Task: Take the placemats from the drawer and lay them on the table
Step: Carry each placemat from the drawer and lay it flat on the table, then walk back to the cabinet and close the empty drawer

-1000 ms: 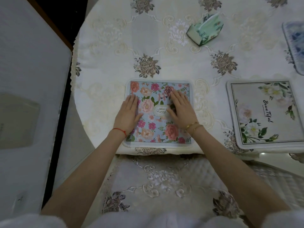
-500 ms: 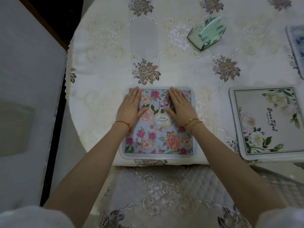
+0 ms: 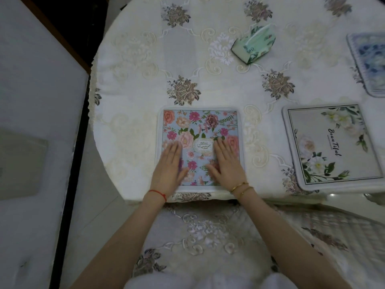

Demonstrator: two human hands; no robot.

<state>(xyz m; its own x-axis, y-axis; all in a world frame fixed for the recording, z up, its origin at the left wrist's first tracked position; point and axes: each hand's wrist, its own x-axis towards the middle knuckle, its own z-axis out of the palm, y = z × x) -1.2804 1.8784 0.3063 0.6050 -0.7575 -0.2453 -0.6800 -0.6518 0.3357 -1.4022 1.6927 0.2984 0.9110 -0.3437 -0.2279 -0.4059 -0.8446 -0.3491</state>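
The flowered placemat [image 3: 200, 130] lies flat on the table [image 3: 135, 84] at its near edge, straight in front of the person; both hands rest on its near half, fingers straight and relaxed, pressing down and gripping nothing; the left hand [image 3: 169, 167] sits by the mat's left border, the right hand [image 3: 226, 165] by the right, with the small label between them; the mat's far half stretches away beyond the fingertips, its sides square to the table edge; so each hand is equally near, and any smoothing stroke would likely run forward along that line; a white placemat [image 3: 333, 147] lies well apart to the right, a blue placemat [image 3: 370, 61] farther off; a tissue pack [image 3: 254, 43] sits beyond.
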